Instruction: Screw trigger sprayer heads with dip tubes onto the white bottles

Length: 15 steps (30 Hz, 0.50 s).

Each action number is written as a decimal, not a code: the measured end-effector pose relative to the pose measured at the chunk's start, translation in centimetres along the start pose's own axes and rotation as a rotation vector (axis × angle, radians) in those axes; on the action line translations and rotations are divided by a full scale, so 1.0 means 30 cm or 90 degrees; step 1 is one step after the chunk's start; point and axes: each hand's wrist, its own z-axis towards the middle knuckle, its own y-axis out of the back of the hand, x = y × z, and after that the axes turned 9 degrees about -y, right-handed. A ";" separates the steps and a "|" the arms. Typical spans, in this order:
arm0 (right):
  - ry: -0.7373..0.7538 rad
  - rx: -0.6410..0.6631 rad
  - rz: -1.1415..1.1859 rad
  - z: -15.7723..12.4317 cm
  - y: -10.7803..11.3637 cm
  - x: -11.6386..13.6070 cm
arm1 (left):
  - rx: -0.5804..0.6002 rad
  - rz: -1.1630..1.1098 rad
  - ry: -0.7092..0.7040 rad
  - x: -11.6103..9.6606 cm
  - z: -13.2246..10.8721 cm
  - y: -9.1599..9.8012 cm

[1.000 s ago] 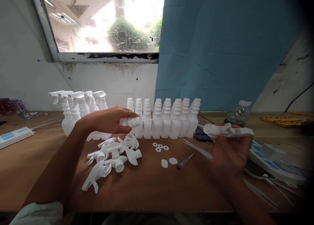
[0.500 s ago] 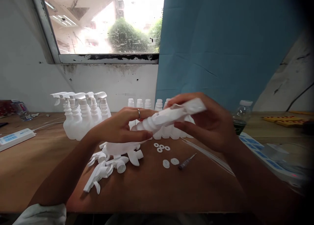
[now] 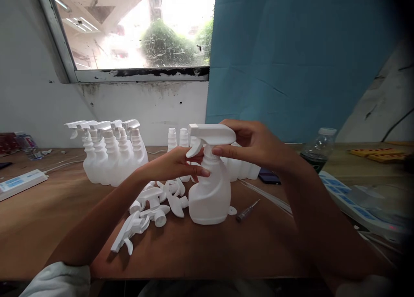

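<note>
A white spray bottle (image 3: 210, 197) stands upright in front of me, topped by a white trigger sprayer head (image 3: 215, 134). My left hand (image 3: 176, 164) is closed round the bottle's neck, its thumb across the front. From the right, my right hand (image 3: 255, 143) grips the back of the sprayer head between thumb and fingers. Several loose trigger sprayers (image 3: 155, 204) lie heaped left of the bottle. Just right of its base, one white disc (image 3: 232, 210) shows beside a small screwdriver (image 3: 247, 210). The bottle hides whatever lies behind it.
Bottles with sprayers (image 3: 111, 159) stand grouped at back left. Open-necked bottles (image 3: 172, 137) line the back, partly hidden by my hands. Thin clear tubes (image 3: 268, 197), a phone (image 3: 270, 176), a drink bottle (image 3: 320, 148) and a power strip (image 3: 349, 206) lie or stand right. Another power strip (image 3: 22, 182) is left.
The spray bottle has gone from tilted in the air to upright, its sprayer now pointing left. My right hand has shifted its grip on the sprayer head; my left remains at the neck.
</note>
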 end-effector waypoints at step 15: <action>-0.055 0.075 -0.072 0.022 -0.018 -0.028 | 0.041 0.393 0.095 -0.096 -0.064 0.088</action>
